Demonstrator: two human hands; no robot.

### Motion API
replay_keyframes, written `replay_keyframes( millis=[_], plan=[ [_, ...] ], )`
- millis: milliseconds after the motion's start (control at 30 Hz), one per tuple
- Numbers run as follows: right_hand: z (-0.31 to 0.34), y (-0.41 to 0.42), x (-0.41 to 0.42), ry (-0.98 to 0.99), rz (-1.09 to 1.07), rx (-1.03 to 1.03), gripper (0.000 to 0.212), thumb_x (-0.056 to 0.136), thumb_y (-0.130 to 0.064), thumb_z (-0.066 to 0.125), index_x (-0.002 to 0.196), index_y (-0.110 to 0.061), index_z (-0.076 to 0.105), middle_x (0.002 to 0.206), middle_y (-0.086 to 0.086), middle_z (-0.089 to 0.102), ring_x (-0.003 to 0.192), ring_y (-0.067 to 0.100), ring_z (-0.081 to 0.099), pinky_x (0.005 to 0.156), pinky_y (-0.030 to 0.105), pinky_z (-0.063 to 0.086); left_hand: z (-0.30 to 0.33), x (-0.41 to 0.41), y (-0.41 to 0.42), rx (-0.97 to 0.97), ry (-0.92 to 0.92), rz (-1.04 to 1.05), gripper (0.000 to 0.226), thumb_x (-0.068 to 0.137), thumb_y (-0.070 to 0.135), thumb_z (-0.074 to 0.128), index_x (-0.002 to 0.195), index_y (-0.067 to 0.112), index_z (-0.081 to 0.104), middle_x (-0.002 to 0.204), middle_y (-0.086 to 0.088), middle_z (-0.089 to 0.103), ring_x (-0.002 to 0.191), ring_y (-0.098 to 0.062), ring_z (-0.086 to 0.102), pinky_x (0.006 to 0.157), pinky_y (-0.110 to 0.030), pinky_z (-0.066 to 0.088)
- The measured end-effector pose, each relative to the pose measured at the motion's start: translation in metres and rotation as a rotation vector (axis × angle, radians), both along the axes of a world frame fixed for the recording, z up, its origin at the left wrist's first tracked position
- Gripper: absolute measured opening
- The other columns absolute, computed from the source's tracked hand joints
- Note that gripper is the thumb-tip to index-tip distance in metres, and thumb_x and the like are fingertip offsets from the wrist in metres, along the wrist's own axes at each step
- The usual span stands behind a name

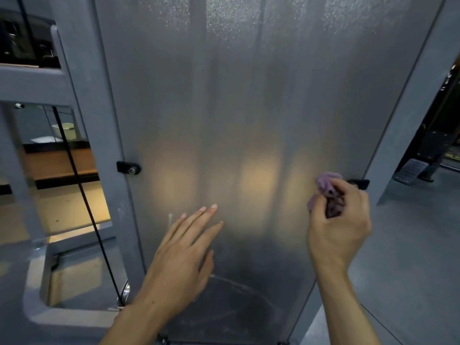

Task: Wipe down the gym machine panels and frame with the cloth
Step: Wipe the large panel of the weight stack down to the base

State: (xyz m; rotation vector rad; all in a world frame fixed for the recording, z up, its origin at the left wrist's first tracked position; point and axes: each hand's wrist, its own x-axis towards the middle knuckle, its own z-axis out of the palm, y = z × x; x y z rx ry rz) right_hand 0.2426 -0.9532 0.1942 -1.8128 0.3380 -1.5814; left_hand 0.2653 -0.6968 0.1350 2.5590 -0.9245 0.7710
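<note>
A tall frosted grey panel (249,108) of the gym machine fills the middle of the view, set between grey frame posts (99,120). My right hand (341,220) grips a bunched purple cloth (328,188) against the panel's right edge, close to a black clip (359,183). My left hand (184,255) is held with straight fingers at the lower middle of the panel; whether it touches the surface is unclear.
Another black clip with a bolt (129,168) holds the panel's left edge. A black cable (82,190) runs down diagonally behind the left frame post. A wooden bench (59,165) shows through the frame opening. Grey floor (410,245) and dark equipment lie at the right.
</note>
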Motion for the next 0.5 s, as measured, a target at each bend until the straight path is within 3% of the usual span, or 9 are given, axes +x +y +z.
replay_keyframes(
  millis=[133,233,333,433,500],
  plan=[
    [-0.001,0.042,0.010,0.029,0.144,-0.099,0.027,0.085,0.003,0.071,0.107,-0.013,0.072,0.102,-0.004,0.059,0.082,0.014,0.061,0.075,0.027,0.050,0.000,0.001,-0.004,-0.020,0.003,0.003,0.053,0.089,0.021,0.058,0.142,0.020,0.058,0.164,0.002,0.037,0.151,-0.018,0.035,0.125,-0.036,0.018],
    [-0.001,0.042,0.008,0.065,0.177,-0.233,0.028,0.083,0.009,0.072,0.104,-0.009,0.072,0.098,-0.005,0.057,0.080,0.004,0.053,0.079,0.007,0.040,0.000,0.000,-0.004,-0.022,0.001,-0.004,0.052,0.091,0.024,0.050,0.142,0.020,0.058,0.164,0.002,0.037,0.151,-0.018,0.035,0.125,-0.037,0.019],
    [0.006,0.015,0.003,0.061,0.046,-0.175,0.026,0.084,0.005,0.071,0.106,-0.009,0.071,0.099,0.005,0.061,0.084,0.014,0.057,0.076,0.019,0.045,0.002,-0.001,0.000,-0.020,0.011,-0.005,0.051,0.093,0.028,0.045,0.142,0.022,0.058,0.165,0.003,0.037,0.151,-0.016,0.034,0.125,-0.036,0.017],
    [0.010,0.005,0.001,0.004,-0.008,-0.080,0.022,0.087,0.002,0.068,0.106,-0.008,0.070,0.103,0.008,0.063,0.085,0.010,0.055,0.078,0.015,0.046,0.004,-0.001,0.006,-0.028,0.015,0.020,0.050,0.092,0.024,0.054,0.142,0.023,0.057,0.165,0.003,0.036,0.151,-0.015,0.033,0.126,-0.034,0.014],
    [0.009,0.020,0.004,-0.002,0.026,-0.077,0.021,0.089,0.002,0.068,0.106,-0.010,0.070,0.104,0.003,0.063,0.085,0.006,0.055,0.077,0.024,0.050,0.004,0.000,0.009,-0.031,0.017,0.031,0.053,0.090,0.022,0.058,0.143,0.023,0.057,0.165,0.004,0.035,0.151,-0.016,0.033,0.125,-0.035,0.016]
  ],
)
